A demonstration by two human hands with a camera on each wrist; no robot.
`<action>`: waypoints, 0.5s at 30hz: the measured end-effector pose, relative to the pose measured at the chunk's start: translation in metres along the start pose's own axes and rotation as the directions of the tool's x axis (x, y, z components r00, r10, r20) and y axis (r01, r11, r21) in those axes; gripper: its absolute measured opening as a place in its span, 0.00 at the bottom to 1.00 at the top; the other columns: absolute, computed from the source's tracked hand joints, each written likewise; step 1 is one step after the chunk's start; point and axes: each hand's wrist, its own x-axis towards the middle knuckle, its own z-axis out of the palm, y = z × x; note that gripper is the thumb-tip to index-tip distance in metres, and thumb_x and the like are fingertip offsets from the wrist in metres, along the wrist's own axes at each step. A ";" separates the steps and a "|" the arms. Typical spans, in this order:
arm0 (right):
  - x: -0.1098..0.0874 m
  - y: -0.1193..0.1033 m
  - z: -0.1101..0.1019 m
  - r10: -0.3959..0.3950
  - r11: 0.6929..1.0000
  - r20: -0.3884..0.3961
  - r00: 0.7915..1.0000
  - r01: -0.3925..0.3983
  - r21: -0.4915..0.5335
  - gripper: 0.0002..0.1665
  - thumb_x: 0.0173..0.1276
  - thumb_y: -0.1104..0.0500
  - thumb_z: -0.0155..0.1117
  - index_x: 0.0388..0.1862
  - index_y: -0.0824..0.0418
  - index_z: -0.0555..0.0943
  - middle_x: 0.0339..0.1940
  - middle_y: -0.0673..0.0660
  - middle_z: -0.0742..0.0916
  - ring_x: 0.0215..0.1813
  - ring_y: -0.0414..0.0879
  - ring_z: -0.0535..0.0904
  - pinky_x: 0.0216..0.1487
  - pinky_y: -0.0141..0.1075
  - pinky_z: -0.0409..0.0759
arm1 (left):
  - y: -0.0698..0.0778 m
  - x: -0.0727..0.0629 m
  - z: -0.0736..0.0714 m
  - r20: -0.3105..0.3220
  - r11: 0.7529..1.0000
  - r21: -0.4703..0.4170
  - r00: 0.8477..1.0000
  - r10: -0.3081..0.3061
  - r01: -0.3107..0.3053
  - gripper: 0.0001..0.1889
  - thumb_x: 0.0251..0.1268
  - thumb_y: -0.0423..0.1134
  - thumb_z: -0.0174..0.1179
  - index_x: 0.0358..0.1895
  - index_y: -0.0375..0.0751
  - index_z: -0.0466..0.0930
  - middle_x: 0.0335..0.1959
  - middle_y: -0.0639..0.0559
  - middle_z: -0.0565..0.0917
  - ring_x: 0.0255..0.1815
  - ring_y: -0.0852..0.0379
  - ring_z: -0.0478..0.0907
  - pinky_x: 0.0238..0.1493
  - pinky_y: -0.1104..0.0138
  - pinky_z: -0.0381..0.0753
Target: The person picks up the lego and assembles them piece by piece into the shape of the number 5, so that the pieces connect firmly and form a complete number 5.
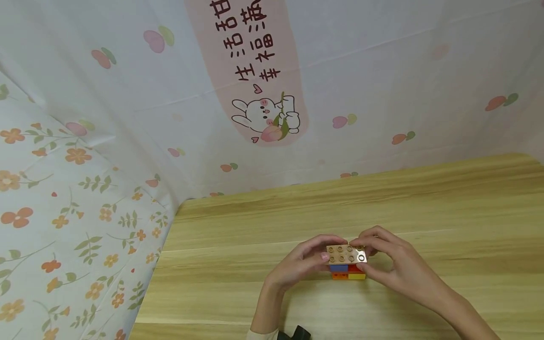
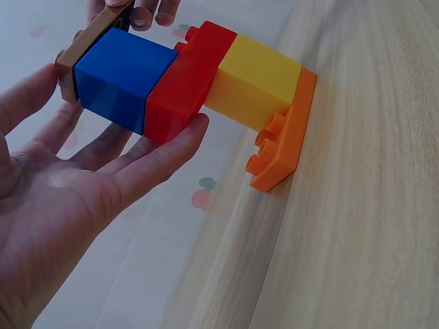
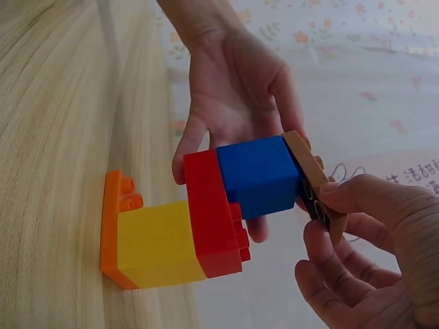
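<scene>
A stack of toy building bricks stands on the wooden table. Its base is a flat orange brick [image 2: 288,147], under a yellow block [image 3: 158,243], a red brick [image 2: 188,82] and a blue block [image 3: 257,178]. At the top, a flat tan brick [image 1: 345,255] lies over the blue block, studs up, and overhangs it to the right. My right hand [image 1: 397,262] pinches the tan brick's overhanging end between thumb and fingers. From the other side my left hand [image 1: 293,264] holds the upper stack, with fingers around the blue and red bricks and touching the tan brick's edge.
The wooden table [image 1: 238,245] carries the stack. Behind it hangs a white cloth [image 1: 361,71] with a rabbit print, and a flowered cloth [image 1: 93,189] hangs at the left. A black object [image 1: 299,333] shows by the left wrist.
</scene>
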 end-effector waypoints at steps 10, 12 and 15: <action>0.001 -0.003 -0.001 0.028 0.999 0.004 1.000 -0.028 -0.042 0.28 0.39 0.73 0.75 0.42 0.55 0.82 0.42 0.45 0.78 0.33 0.34 0.73 0.36 0.20 0.70 | 0.003 -0.001 0.001 -0.018 0.999 0.021 0.999 -0.050 0.050 0.20 0.72 0.31 0.44 0.63 0.28 0.62 0.57 0.40 0.71 0.56 0.52 0.71 0.55 0.51 0.71; 0.001 -0.003 -0.001 0.033 0.998 0.006 0.999 -0.033 -0.052 0.27 0.39 0.73 0.75 0.41 0.56 0.83 0.42 0.45 0.78 0.33 0.34 0.73 0.36 0.20 0.70 | 0.004 -0.001 0.001 -0.019 0.998 0.027 0.998 -0.053 0.054 0.20 0.72 0.31 0.44 0.63 0.28 0.62 0.57 0.39 0.71 0.56 0.52 0.71 0.55 0.52 0.71; 0.002 -0.003 -0.001 0.037 0.998 0.006 0.999 -0.037 -0.058 0.27 0.39 0.73 0.75 0.41 0.56 0.83 0.42 0.46 0.78 0.33 0.34 0.73 0.36 0.20 0.70 | 0.003 -0.001 0.000 -0.017 0.998 0.028 0.998 -0.057 0.058 0.19 0.72 0.31 0.44 0.63 0.28 0.63 0.56 0.40 0.71 0.55 0.52 0.72 0.55 0.52 0.71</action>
